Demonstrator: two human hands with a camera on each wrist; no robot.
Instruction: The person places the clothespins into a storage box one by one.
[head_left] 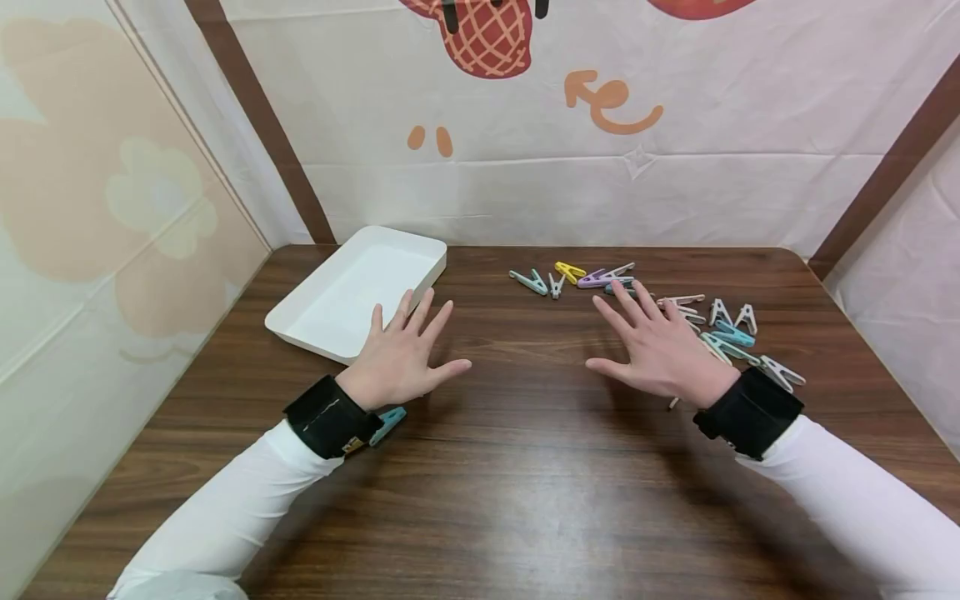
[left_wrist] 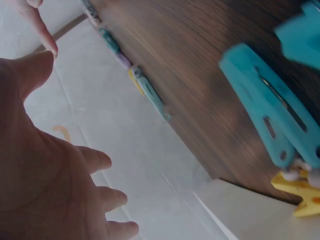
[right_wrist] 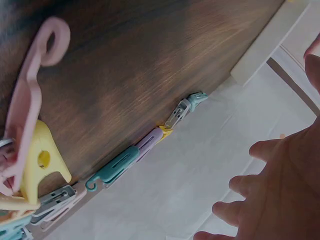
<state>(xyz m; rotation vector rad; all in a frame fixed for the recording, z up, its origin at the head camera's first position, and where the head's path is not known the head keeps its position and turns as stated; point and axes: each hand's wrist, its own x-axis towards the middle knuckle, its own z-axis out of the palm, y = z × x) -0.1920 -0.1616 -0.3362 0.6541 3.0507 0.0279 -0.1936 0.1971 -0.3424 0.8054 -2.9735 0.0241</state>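
Observation:
My left hand (head_left: 397,354) is held over the table with its fingers spread, in front of a white tray (head_left: 352,292). Partly hidden under its wrist lie a blue clothespin (head_left: 388,423) and something yellow, which the left wrist view shows as a yellow clip (left_wrist: 300,190). With fingers spread too, my right hand (head_left: 663,350) hovers beside a loose group of clothespins and covers some of them. A yellow clothespin (head_left: 570,272) and a purple clothespin (head_left: 592,279) lie beyond its fingertips. Close up in the right wrist view is a pink clothespin (right_wrist: 30,100). Neither hand holds anything.
More clothespins, among them a blue one (head_left: 733,333) and a white one (head_left: 782,372), are scattered at the table's right. The brown wooden table (head_left: 525,483) ends at a pale printed cloth (head_left: 525,200) behind and at both sides.

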